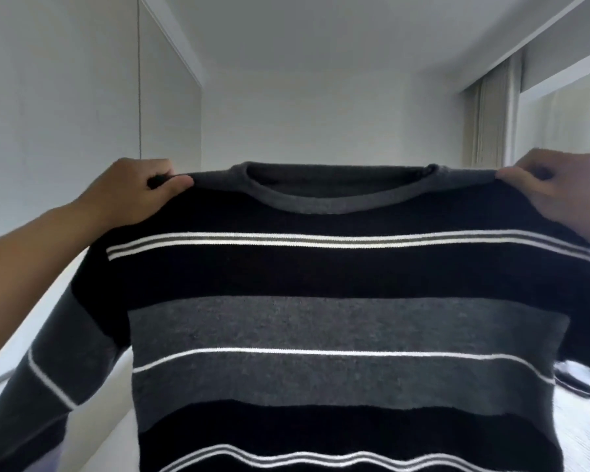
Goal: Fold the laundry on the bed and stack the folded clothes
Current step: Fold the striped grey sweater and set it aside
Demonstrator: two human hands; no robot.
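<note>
Held up close before the camera, a striped sweater (321,318) hangs spread by its shoulders, sleeves drooping at both sides. Left hand (140,190) pinches the left shoulder, right hand (559,189) pinches the right. Beyond stand white walls (314,110) and a curtain (491,120).

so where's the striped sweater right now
In the head view the striped sweater hangs mid-frame, held up by its shoulders between the left hand and right hand.
</note>
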